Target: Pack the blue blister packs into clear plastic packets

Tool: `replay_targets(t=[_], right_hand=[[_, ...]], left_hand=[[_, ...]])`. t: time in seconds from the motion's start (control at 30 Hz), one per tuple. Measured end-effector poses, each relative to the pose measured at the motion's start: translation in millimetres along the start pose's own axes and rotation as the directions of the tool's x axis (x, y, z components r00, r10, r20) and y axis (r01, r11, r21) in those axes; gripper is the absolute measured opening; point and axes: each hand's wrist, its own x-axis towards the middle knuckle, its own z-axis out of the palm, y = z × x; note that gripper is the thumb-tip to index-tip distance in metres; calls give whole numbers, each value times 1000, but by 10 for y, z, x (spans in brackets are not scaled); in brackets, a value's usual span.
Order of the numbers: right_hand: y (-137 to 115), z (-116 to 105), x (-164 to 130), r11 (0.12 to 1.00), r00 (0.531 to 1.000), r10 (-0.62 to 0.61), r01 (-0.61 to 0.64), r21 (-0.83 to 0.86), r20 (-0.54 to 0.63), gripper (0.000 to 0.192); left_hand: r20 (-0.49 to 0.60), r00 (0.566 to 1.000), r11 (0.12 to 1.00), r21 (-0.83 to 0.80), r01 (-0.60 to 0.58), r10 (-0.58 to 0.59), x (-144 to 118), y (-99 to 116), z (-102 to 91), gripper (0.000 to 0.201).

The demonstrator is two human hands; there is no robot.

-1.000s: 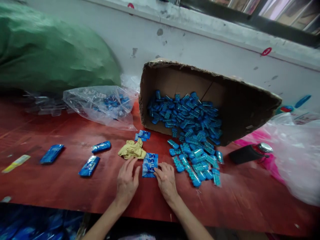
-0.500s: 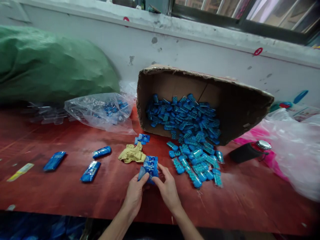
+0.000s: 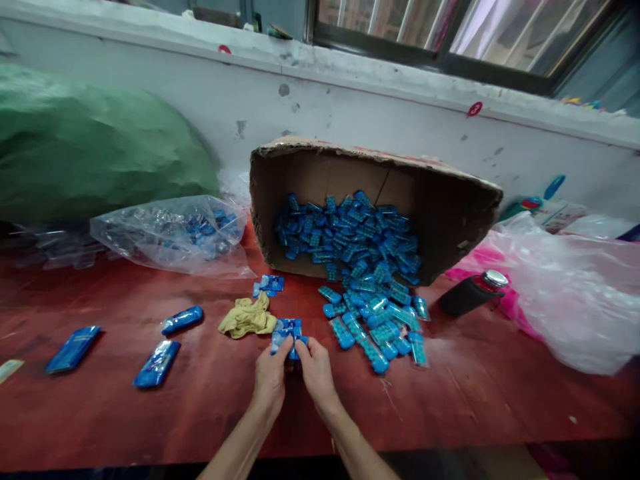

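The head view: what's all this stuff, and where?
Flat sachets: several, blue, front centre
Cloth: one, yellow, left of sachets
Other sachets: few, blue, beyond cloth
Long packets: three, blue, left side
Box: one, brown, back centre
Containers: many, blue, spilling from box
Bag: one, clear, left of box
Clear pieces: several, colourless, far left
Sack: one, green, back left
Bottle: one, dark, right of containers
Plastic bags: count unclear, pale and pink, right
Strip: one, pale, left edge
Wall: one, white, back
Window: one, dark-framed, top right
Table: one, red, underneath
Left hand: one, holding sachets
Right hand: one, holding sachets
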Motion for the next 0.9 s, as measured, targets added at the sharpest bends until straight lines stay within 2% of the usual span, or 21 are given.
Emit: replay_targets(t=[0.1, 0.23, 0.3, 0.33, 0.37, 0.4, 0.47, 0.53, 0.6, 0.63, 0.7, 0.8, 0.9], right_hand=[[-30, -32, -31, 998, 999, -37, 36, -55, -16, 27], [-134, -171, -53, 992, 996, -74, 79, -99, 48, 29], [-202, -304, -31, 977, 990, -120, 131, -165, 79, 30], [-231, -385, -10, 952, 984, -162, 175, -250, 72, 28], [-251, -469, 19, 901, 976, -213, 217, -376, 52, 24], [-260, -550, 51, 810, 963, -270, 235, -537, 13, 19], [-239, -678, 113, 582, 945, -319, 140, -801, -67, 16], [-179, -729, 143, 403, 949, -302, 46, -914, -85, 17], [-111, -705, 125, 323, 961, -272, 45, -945, -47, 15], [-82, -677, 104, 323, 965, -263, 66, -944, -23, 15], [-40, -622, 57, 390, 967, -255, 125, -912, 24, 18], [-10, -598, 32, 583, 965, -253, 204, -787, 62, 24], [-11, -622, 66, 800, 980, -196, 183, -571, 40, 24]], left_hand=[[46, 998, 996, -68, 49, -46, -49, 28, 37, 31], [230, 959, 981, -60, 184, -166, -121, 113, -35, 30], [250, 945, 974, -32, 225, -211, -138, 145, -101, 25], [232, 946, 971, -27, 238, -225, -139, 153, -133, 23], [207, 948, 967, -29, 251, -240, -137, 158, -162, 21], [183, 948, 962, -35, 270, -259, -133, 159, -187, 19], [155, 941, 949, -45, 312, -302, -125, 160, -220, 18], [153, 927, 934, -56, 354, -342, -126, 165, -234, 17], [162, 908, 913, -70, 401, -387, -135, 178, -238, 17], [169, 895, 900, -76, 430, -413, -139, 186, -240, 18], [186, 870, 874, -88, 478, -457, -142, 197, -244, 19], [195, 858, 863, -90, 498, -475, -131, 194, -256, 20], [161, 881, 885, -73, 460, -445, -118, 170, -264, 19]])
